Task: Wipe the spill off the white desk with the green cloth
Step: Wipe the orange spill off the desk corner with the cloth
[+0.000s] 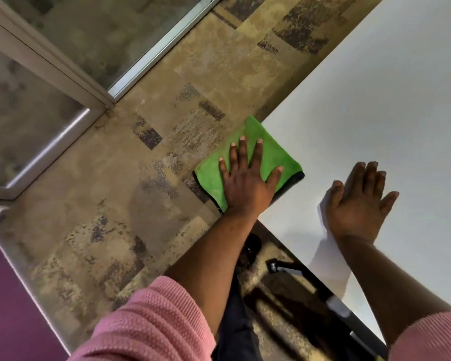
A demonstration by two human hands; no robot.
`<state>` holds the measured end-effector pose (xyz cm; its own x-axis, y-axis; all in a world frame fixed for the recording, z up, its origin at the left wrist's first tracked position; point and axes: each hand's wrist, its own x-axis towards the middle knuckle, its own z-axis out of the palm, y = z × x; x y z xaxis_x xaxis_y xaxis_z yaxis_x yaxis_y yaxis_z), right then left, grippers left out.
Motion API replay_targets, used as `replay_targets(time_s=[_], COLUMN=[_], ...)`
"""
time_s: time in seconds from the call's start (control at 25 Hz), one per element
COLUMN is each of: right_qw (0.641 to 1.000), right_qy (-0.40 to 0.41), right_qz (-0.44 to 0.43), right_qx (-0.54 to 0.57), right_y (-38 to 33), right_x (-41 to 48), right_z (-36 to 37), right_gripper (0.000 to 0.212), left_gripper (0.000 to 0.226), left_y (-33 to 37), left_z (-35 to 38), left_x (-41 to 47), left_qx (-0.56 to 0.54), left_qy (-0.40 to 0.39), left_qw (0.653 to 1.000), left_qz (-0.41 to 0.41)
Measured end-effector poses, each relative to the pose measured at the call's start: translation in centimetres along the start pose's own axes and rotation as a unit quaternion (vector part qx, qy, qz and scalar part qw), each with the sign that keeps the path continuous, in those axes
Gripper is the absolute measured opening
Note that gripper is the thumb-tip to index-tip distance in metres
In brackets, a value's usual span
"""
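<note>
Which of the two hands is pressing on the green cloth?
The left hand, fingers spread flat on the green cloth at the desk's corner; the right hand rests on bare white desk.

Pink ribbed knit sleeves (pixel 151 319) pushed up above 2 bare forearms

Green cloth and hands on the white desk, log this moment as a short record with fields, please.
cloth: folded green microfibre cloth with dark edging, at the desk's left edge, partly overhanging the floor
left hand: left hand flat on the cloth, fingers spread
right hand: right hand flat on the bare desk, apart from the cloth
desk: white desk, no spill discernible
floor: mottled tan carpet
sleeves: pink knit sleeve
</note>
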<state>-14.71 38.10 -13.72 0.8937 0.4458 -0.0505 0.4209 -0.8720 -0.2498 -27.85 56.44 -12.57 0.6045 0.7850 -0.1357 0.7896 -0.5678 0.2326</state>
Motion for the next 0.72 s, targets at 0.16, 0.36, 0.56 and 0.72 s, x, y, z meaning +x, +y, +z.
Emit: replay_targets(time_s=[0.16, 0.36, 0.56, 0.72], right_qw=[1.0, 1.0, 1.0, 1.0], right_qy=[-0.006, -0.003, -0.004, -0.004], right_qz=[0.004, 0.008, 0.009, 0.013], right_qx=[-0.004, -0.005, -0.004, -0.007], right_y=[0.1, -0.2, 0.1, 0.2], right_x=[0.3, 0.3, 0.3, 0.4], right_z=[-0.6, -0.8, -0.6, -0.5], right_gripper=[0.068, 0.072, 0.071, 0.071], left_gripper=[0.071, 0.065, 0.067, 0.064], left_y=[1.0, 5.3, 5.8, 3.7], left_z=[0.9, 4.0, 5.0, 4.1], left_x=[-2.6, -12.3, -13.8, -9.6], left_qx=[-0.017, -0.074, -0.092, -0.072], left_qy=[0.033, 0.006, -0.003, 0.015], left_qw=[0.997, 0.996, 0.996, 0.997], left_qz=[-0.07, -0.053, -0.007, 0.004])
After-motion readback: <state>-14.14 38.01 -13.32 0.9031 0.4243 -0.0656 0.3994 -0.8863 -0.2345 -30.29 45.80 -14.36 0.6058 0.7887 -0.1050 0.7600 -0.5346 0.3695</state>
